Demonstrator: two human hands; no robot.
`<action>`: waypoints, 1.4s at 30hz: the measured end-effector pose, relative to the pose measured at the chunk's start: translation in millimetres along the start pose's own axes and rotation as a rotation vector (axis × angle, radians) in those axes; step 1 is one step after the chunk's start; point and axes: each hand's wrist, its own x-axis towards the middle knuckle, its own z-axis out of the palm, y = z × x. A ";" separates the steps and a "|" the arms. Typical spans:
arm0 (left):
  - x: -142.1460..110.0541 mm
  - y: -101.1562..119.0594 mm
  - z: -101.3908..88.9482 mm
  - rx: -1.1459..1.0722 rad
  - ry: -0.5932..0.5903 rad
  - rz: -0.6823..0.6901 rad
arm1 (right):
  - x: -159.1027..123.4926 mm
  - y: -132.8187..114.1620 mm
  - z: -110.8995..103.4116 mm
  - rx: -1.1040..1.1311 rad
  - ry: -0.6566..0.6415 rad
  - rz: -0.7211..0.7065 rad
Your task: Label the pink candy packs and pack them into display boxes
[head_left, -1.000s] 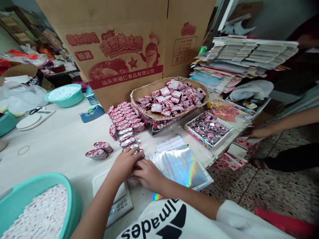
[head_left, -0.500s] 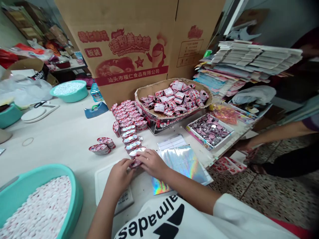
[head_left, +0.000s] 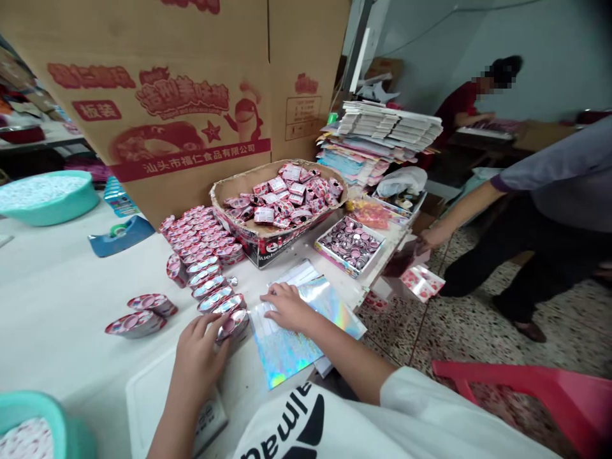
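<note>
A row of oval pink-and-silver foil packets stands on the white table. At its near end is one oval packet with a round pink cap on top. My left hand has thumb and fingers closed around that packet's left end. My right hand is off the packets, with fingers apart and nothing in them, above a shiny holographic sheet. Two more capped packets stand to the left. Beneath my left forearm lies a flat white scale-like device, partly hidden.
An open carton tray of packets stands before a large cardboard box. Right of it is a box of round caps. Blue tape dispenser and teal basin lie left. A person stands right, beside a red stool.
My right hand has left the near packet and moved right over the holographic sheet. My left hand stays at the packet. The view has swung right, bringing another person and a red stool into sight.
</note>
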 end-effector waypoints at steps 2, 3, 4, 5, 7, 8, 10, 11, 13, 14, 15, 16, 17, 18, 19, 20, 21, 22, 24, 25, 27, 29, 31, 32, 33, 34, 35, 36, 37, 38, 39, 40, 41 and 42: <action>1.4 5.0 -3.0 0.045 0.037 -0.007 | 0.6 4.0 -3.0 0.023 0.008 0.020; 2.3 9.9 -4.4 0.062 0.066 -0.017 | -0.2 8.0 -5.6 0.038 0.024 0.041; 3.3 16.6 -4.8 0.064 0.096 -0.027 | -1.7 13.3 -8.7 0.055 0.041 0.065; 4.5 25.1 -3.8 0.040 0.111 -0.023 | -3.9 19.5 -12.0 0.071 0.054 0.090; 6.9 45.9 4.3 -0.072 0.059 0.031 | -9.0 32.9 -17.4 0.102 0.066 0.124; 7.8 57.1 11.3 -0.134 -0.014 0.067 | -11.4 39.0 -19.0 0.115 0.063 0.127; 8.4 78.0 28.9 -0.223 -0.207 0.116 | -14.9 47.7 -19.6 0.135 0.058 0.121; 7.9 86.4 38.2 -0.246 -0.295 0.117 | -15.6 50.2 -18.9 0.143 0.058 0.120; 5.1 97.6 54.1 -0.271 -0.410 0.087 | -15.5 51.9 -16.5 0.158 0.062 0.128; 3.2 100.2 59.8 -0.284 -0.441 0.071 | -14.8 51.6 -15.2 0.164 0.067 0.137; 1.2 101.2 63.8 -0.297 -0.457 0.055 | -14.0 51.0 -14.2 0.171 0.073 0.147; -0.5 100.9 66.2 -0.309 -0.464 0.042 | -13.3 50.4 -13.3 0.179 0.081 0.155; -2.0 100.0 67.4 -0.321 -0.467 0.031 | -12.8 49.7 -12.6 0.187 0.089 0.161; -3.2 98.7 67.5 -0.332 -0.467 0.022 | -12.7 49.2 -12.0 0.197 0.097 0.164; -4.0 97.6 67.2 -0.342 -0.464 0.014 | -12.8 48.8 -11.4 0.208 0.106 0.166; -4.5 96.7 66.6 -0.350 -0.458 0.009 | -13.3 48.5 -10.6 0.218 0.116 0.166; -4.9 96.2 66.0 -0.357 -0.451 0.007 | -13.9 48.4 -9.8 0.229 0.127 0.167; -5.2 96.1 65.6 -0.359 -0.442 0.006 | -14.6 48.2 -8.9 0.238 0.138 0.169; -5.6 96.3 65.4 -0.358 -0.429 0.003 | -15.7 47.7 -7.4 0.252 0.162 0.176; -5.7 96.5 65.5 -0.356 -0.426 0.000 | -16.2 47.2 -7.2 0.256 0.172 0.178; -5.8 96.7 65.7 -0.354 -0.423 -0.006 | -17.2 45.3 -7.9 0.260 0.185 0.174; -5.3 96.6 65.6 -0.356 -0.425 -0.007 | -19.1 42.2 -9.7 0.265 0.193 0.153; -4.4 96.5 65.1 -0.362 -0.433 -0.002 | -23.2 38.3 -11.4 0.274 0.198 0.118; -3.9 96.5 64.7 -0.366 -0.438 0.000 | -26.3 36.3 -11.6 0.280 0.200 0.099; -3.4 96.5 64.2 -0.370 -0.443 0.000 | -30.2 34.2 -11.4 0.284 0.200 0.081; -3.1 96.6 63.8 -0.375 -0.447 -0.001 | -34.7 32.2 -10.8 0.289 0.200 0.062; -2.9 96.6 63.4 -0.380 -0.449 -0.005 | -39.9 30.2 -10.2 0.296 0.198 0.044; -2.8 96.5 63.1 -0.386 -0.450 -0.009 | -45.4 28.2 -9.9 0.311 0.196 0.029; -2.9 96.3 62.9 -0.396 -0.451 -0.014 | -51.1 25.9 -10.6 0.342 0.194 0.023; -3.1 96.0 62.9 -0.410 -0.451 -0.022 | -56.7 23.5 -12.8 0.396 0.191 0.030; -3.4 95.8 63.0 -0.427 -0.450 -0.033 | -61.8 20.7 -17.0 0.473 0.187 0.053; -3.6 95.7 63.3 -0.451 -0.447 -0.049 | -66.3 17.5 -23.4 0.563 0.181 0.092; -3.8 95.7 63.7 -0.481 -0.441 -0.072 | -69.9 13.9 -32.0 0.657 0.181 0.138; -3.7 96.1 64.1 -0.519 -0.433 -0.100 | -72.2 9.8 -42.4 0.747 0.189 0.178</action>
